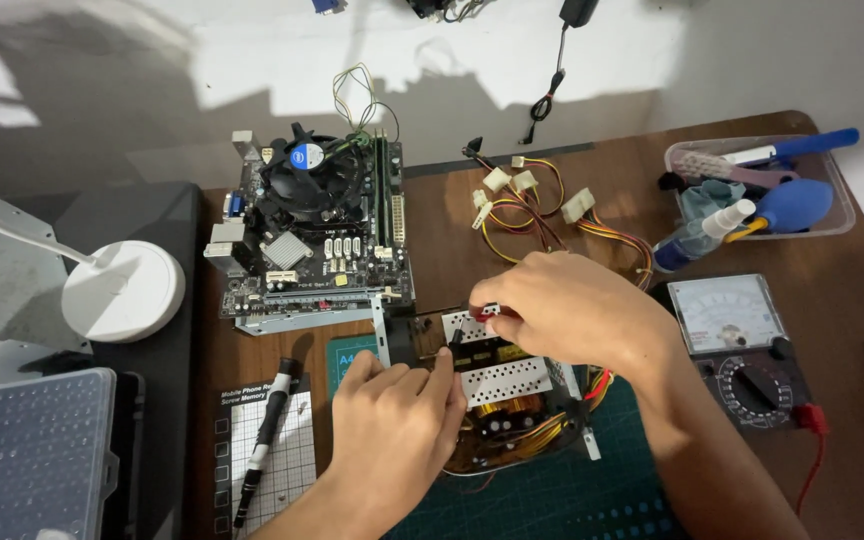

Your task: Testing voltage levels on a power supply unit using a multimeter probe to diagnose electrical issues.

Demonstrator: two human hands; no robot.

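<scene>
Desk-top power supply (pixel 512 385) beneath both grips

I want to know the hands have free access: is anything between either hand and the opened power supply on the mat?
Nothing visible does. The left hand rests at the front left of the opened power supply, and the right hand reaches over its top with a small red-tipped part at its fingertips. The bundle of wires lies behind, out of the way.

One motherboard (pixel 314 240), one multimeter (pixel 742 345), one lamp (pixel 122 290), one screwdriver (pixel 267 435), two hands (pixel 392 425).

Opened power supply (pixel 512 385), perforated heatsinks exposed
</scene>
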